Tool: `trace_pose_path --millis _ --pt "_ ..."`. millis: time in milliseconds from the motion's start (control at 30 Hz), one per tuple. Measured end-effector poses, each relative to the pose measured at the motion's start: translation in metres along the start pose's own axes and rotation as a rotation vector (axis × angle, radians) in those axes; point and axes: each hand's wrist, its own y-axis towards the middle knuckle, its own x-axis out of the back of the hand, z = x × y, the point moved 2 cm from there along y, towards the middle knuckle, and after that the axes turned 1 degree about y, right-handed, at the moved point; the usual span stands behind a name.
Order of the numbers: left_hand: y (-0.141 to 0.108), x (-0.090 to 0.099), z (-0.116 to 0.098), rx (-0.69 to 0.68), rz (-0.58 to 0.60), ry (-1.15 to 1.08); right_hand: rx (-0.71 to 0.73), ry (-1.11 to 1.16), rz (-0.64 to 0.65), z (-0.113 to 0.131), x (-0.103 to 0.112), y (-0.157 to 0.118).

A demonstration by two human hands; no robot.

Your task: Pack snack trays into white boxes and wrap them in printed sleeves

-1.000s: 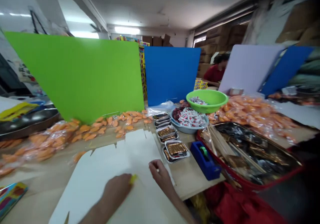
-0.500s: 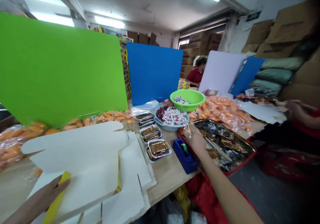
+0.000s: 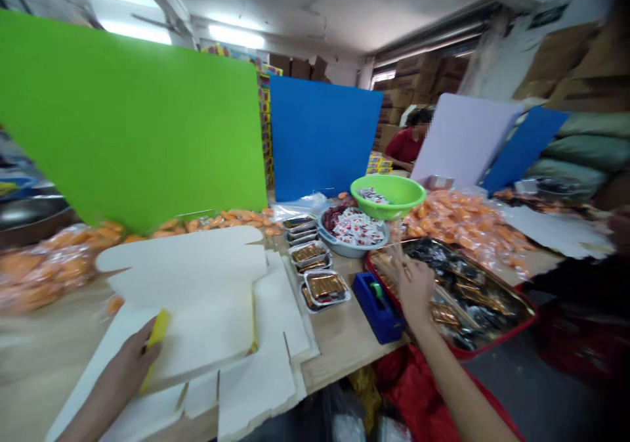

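Observation:
My left hand (image 3: 132, 362) is closed on the yellow-edged side flap of a partly folded white cardboard box (image 3: 207, 327), which lies open on a stack of flat white cardboard blanks (image 3: 273, 376). At the red-rimmed tray (image 3: 492, 350), my right hand (image 3: 416, 292) has its fingers pinched on a thin, pale, stick-like thing (image 3: 396, 248), blurred and see-through in part. Within the tray are black and gold packets (image 3: 445, 314) and thin wooden sticks (image 3: 460, 307). Just left of that hand stands a blue tape dispenser (image 3: 377, 314) with green tape.
Foil trays with gold packets (image 3: 327, 286) stand stacked mid-table. Behind them are a blue-grey bowl of sachets (image 3: 352, 251) and a green bowl (image 3: 388, 196). Bagged orange pieces (image 3: 457, 219) lie behind the tray. Green (image 3: 147, 127) and blue (image 3: 325, 140) panels rise at the back, with a person beyond.
The view has swung left, so things sit farther right. My right hand has lifted slightly at the tray, with the pale stick-like thing in its fingers. My left hand keeps its grip on the box.

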Motion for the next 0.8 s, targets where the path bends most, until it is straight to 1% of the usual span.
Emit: trace_pose_path --millis 33,67,100,133,167,200,233,300,367,433,500,567,633,667,700,733,800 --pt "-0.004 0.002 -0.011 -0.026 0.035 -0.016 0.053 0.104 0.0 0.02 0.002 -0.01" --pt "-0.008 0.005 -0.021 -0.023 0.064 -0.012 0.122 0.212 0.024 0.045 0.003 -0.023" --pt "-0.011 0.007 -0.03 -0.009 0.09 -0.006 0.224 0.454 0.057 0.072 0.002 -0.039" --pt "-0.014 0.008 -0.037 0.018 0.112 -0.005 0.304 0.66 0.123 0.102 0.0 -0.058" --pt "-0.016 0.01 -0.043 0.023 0.12 -0.012 0.396 0.774 0.214 0.131 -0.003 -0.077" --pt "-0.018 0.01 -0.048 0.025 0.134 -0.028 0.487 0.826 0.304 0.159 -0.007 -0.097" --pt "-0.019 0.011 -0.05 0.036 0.134 -0.031 0.57 0.805 0.42 0.185 -0.013 -0.116" --pt "-0.02 0.011 -0.052 0.063 0.131 -0.034 0.734 0.591 0.658 0.224 -0.028 -0.149" --pt "-0.022 0.012 -0.051 0.08 0.126 -0.044 0.819 0.342 0.822 0.247 -0.045 -0.169" --pt "-0.024 0.012 -0.051 0.083 0.122 -0.063 0.822 0.211 0.887 0.258 -0.058 -0.178" --pt "-0.025 0.012 -0.052 0.092 0.112 -0.081 0.8 0.155 0.91 0.263 -0.063 -0.179" --pt "-0.025 0.012 -0.052 0.11 0.106 -0.1 0.793 0.129 0.918 0.264 -0.06 -0.175" --pt "-0.024 0.011 -0.051 0.141 0.11 -0.122 0.802 0.144 0.901 0.26 -0.051 -0.166" --pt "-0.024 0.01 -0.049 0.158 0.116 -0.141 0.791 0.156 0.865 0.255 -0.046 -0.159" --pt "-0.023 0.009 -0.048 0.175 0.127 -0.162 0.758 0.161 0.794 0.247 -0.041 -0.15" --pt "-0.023 0.008 -0.045 0.186 0.139 -0.183 0.695 0.143 0.691 0.236 -0.038 -0.141" --pt "-0.021 0.005 -0.041 0.174 0.151 -0.212 0.524 0.024 0.459 0.208 -0.035 -0.121"
